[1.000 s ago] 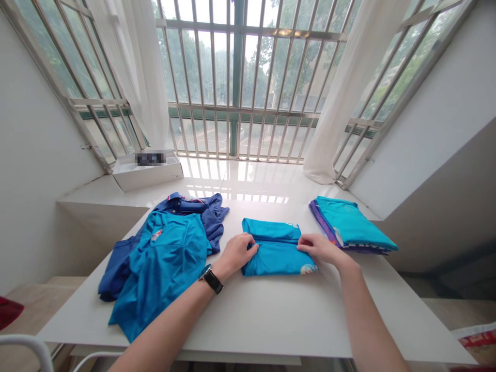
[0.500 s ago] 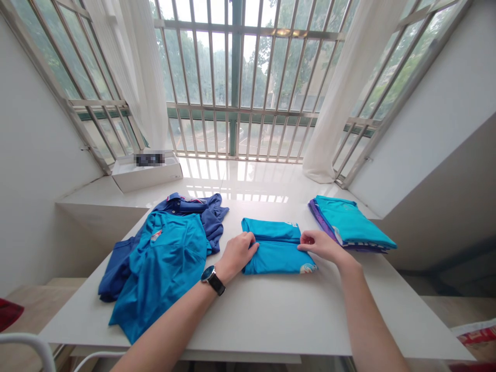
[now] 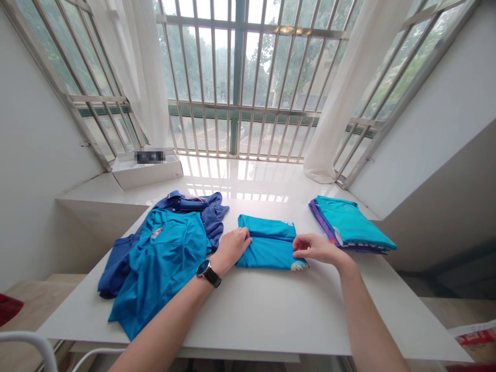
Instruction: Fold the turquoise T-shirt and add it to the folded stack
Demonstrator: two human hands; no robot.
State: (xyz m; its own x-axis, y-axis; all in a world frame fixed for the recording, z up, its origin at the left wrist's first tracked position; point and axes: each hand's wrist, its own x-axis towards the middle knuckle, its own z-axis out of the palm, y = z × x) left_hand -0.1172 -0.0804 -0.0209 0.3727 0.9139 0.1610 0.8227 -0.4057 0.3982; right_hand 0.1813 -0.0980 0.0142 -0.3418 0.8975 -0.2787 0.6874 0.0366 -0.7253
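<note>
A blue shirt (image 3: 267, 245), folded into a flat rectangle with a crease running across it, lies on the white table in front of me. My left hand (image 3: 232, 247) is closed on its left edge, the fingertips pressed together at the crease. At the opposite edge, my right hand (image 3: 318, 249) has thumb and fingers curled in a pinch on the cloth. Part of a pale print shows at the shirt's near right corner. The cloth between the fingertips is hidden.
Left on the table (image 3: 267, 310) lie a loose blue shirt (image 3: 170, 258) and a navy polo shirt (image 3: 217, 212) partly under it. A stack of folded clothes (image 3: 352, 222) sits at the right. An open white box (image 3: 151, 174) stands on the windowsill (image 3: 217, 178) before a barred window.
The folded shirt has slid slightly to the left, and both my hands have moved left with it. The other clothes stay where they were.
</note>
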